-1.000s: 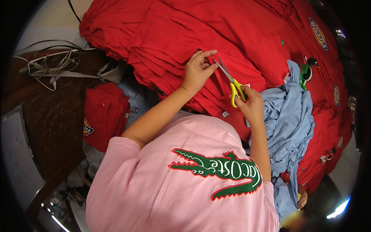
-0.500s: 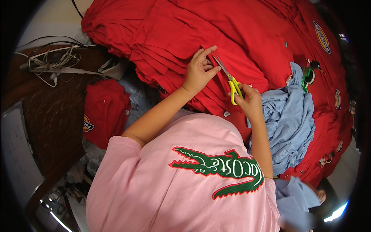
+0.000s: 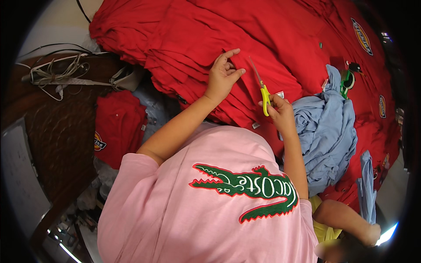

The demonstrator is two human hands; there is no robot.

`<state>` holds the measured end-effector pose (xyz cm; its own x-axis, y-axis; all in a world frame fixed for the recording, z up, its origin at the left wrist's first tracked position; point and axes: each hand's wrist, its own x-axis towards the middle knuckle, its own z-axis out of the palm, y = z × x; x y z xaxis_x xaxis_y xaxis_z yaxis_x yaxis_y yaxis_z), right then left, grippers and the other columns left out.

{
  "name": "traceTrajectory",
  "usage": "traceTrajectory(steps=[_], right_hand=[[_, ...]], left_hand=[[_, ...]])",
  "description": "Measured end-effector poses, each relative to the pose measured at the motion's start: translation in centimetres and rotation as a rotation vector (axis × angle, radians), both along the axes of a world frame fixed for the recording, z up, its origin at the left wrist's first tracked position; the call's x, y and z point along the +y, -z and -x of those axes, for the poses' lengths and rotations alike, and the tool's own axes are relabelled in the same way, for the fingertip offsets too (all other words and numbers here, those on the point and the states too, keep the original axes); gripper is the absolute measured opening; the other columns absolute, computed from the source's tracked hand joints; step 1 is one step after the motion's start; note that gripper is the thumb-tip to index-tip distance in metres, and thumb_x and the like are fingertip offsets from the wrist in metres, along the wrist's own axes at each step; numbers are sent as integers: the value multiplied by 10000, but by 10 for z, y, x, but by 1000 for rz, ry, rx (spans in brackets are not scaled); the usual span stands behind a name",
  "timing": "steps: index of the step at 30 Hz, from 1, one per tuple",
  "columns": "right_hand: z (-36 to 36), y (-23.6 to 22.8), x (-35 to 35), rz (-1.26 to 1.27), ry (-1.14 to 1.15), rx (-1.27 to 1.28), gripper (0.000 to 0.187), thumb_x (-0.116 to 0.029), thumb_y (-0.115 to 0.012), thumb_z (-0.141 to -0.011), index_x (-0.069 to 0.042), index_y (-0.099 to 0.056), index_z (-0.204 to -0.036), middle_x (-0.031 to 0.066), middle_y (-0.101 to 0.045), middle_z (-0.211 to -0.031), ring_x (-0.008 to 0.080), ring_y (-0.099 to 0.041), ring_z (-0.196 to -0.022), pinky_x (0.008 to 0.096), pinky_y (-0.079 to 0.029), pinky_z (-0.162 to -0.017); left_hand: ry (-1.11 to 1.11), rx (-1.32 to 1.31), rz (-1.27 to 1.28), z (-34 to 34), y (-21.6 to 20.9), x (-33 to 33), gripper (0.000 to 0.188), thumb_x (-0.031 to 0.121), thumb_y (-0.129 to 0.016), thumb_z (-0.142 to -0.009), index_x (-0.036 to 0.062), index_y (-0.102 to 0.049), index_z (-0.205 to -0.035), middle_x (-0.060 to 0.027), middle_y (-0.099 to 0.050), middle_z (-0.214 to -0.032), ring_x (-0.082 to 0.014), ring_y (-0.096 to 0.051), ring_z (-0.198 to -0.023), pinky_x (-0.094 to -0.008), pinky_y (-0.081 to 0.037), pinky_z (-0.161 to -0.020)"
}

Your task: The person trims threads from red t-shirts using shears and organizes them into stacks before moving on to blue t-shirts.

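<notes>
My right hand (image 3: 280, 113) grips yellow-handled scissors (image 3: 265, 95), fingers and thumb at the handles. The slim blades point up and away over red fabric and look nearly closed together. To their left, my left hand (image 3: 222, 78) is over the red garments (image 3: 184, 57), its index finger stretched out and its thumb apart from it. Its other fingers curl partly in, and I see nothing held there. The red garments lie in a large layered heap under both hands. White labels (image 3: 256, 125) show on the near folds.
Crumpled light-blue fabric (image 3: 324, 136) lies right of my right hand, with a green tape dispenser (image 3: 347, 85) behind it. Folded red garments (image 3: 118, 125) sit at left, below tangled cables (image 3: 59, 72) on brown wood. Another person's arm (image 3: 348, 219) shows at lower right.
The scissor blades have come together and tilted more upright. My left hand has shifted slightly left, away from them. At lower right, the other person's arm has come into view with light-blue fabric raised.
</notes>
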<state>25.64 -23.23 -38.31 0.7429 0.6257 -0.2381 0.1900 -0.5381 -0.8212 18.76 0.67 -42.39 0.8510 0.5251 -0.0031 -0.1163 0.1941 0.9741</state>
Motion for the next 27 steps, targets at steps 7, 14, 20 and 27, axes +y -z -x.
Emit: traceTrajectory(steps=[7, 14, 20, 27], right_hand=[[7, -13, -19, 0, 55, -214, 260, -197, -821, -824, -10, -709, -965, 93, -656, -684, 244, -557, -602, 389, -442, -681], [9, -8, -25, 121, -58, -345, 346, -264, -842, -775, -34, -745, -1016, 111, -673, -774, 296, -584, -734, 423, -439, -779], [6, -10, -9, 106, -86, -364, 360, -282, -851, -770, -33, -741, -1005, 108, -663, -761, 309, -585, -733, 427, -442, -771], [2, -3, -5, 77, -90, -383, 335, -287, -858, -776, -47, -731, -973, 114, -657, -742, 318, -594, -719, 424, -441, -750]], left_hand=[[103, 90, -228, 4, 5, 1, 491, -123, -750, -888, 1, -644, -1350, 25, -461, -1079, -10, -475, -778, -168, -499, -735], [72, 0, -186, 4, -15, -12, 563, -101, -786, -834, 45, -637, -1357, 4, -468, -1069, -28, -462, -733, -172, -500, -659], [111, 11, -122, 8, -20, -11, 705, -185, -745, -838, 13, -526, -1477, 5, -539, -1204, -7, -516, -764, -189, -521, -703], [105, 15, -105, 10, -21, -10, 708, -184, -750, -837, -1, -520, -1482, -27, -576, -1277, -18, -532, -759, -189, -520, -694]])
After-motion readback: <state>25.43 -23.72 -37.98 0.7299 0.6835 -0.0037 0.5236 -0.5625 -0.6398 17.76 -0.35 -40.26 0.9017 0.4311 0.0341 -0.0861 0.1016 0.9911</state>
